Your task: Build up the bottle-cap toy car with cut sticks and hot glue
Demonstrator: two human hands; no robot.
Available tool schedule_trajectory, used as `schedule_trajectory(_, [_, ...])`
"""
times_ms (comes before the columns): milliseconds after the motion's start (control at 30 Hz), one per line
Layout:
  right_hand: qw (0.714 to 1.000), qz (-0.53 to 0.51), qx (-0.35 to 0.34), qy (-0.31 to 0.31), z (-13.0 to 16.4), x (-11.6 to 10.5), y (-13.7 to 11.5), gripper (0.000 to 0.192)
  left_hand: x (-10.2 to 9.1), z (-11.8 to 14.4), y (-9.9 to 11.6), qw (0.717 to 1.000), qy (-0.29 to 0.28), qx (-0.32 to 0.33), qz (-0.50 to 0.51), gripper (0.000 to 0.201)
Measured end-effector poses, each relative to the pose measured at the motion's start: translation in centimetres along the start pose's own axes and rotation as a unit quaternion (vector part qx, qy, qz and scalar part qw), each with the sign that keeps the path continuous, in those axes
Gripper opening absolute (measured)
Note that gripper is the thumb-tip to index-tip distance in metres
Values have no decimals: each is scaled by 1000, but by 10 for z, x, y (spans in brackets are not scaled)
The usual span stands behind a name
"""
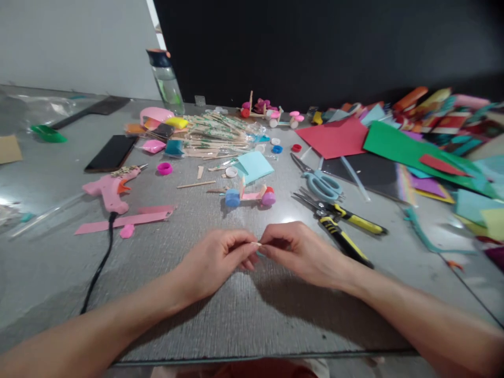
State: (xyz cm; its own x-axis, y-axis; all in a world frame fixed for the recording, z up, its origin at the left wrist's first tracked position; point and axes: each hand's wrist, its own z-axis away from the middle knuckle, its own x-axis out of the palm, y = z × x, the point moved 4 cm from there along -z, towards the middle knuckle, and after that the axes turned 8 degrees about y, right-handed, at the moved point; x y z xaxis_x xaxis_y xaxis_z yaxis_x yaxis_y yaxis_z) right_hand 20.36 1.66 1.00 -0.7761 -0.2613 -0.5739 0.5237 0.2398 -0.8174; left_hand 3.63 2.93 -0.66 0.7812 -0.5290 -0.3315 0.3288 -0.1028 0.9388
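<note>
While left fingers [241, 254] and right fingers [277, 254] pinch it, small whitish piece [256, 243], slim, mostly hidden

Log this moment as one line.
left hand: pinching small pale piece | right hand: pinching same piece | beyond: toy car | right side: pliers, scissors | left side: hot glue gun

Tiny pale piece [256, 243], mostly hidden, pinched in fingers [241, 254] of left hand [216, 260] and right hand [305, 254]
</note>
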Motion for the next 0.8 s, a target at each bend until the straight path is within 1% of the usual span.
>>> schedule_trajectory(167, [1000, -6, 0, 7, -1, -4, 1, 17, -4, -1, 8, 992, 12, 45, -116, 36])
schedule_trajectory(300, [1000, -14, -8, 0, 0, -4, -1, 19, -5, -1, 11, 985, 15, 68, -159, 36])
schedule_trajectory(433, [999, -39, -1, -8, -1, -2, 0, 19, -5, -2, 12, 987, 10, 84, -139, 34])
schedule_trajectory(600, [993, -114, 26, -27, -2, -2, 5, 18, -9, -3, 13, 990, 52, 91, -97, 34])
schedule_trajectory(667, [990, -132, 33, -31, -1, -2, 7, 22, -9, -3, 13, 991, 47, 89, -88, 35])
schedule_trajectory(800, [985, -165, 40, -28, -1, -3, 9, 30, -6, -2, 9, 996, 19, 62, -63, 38])
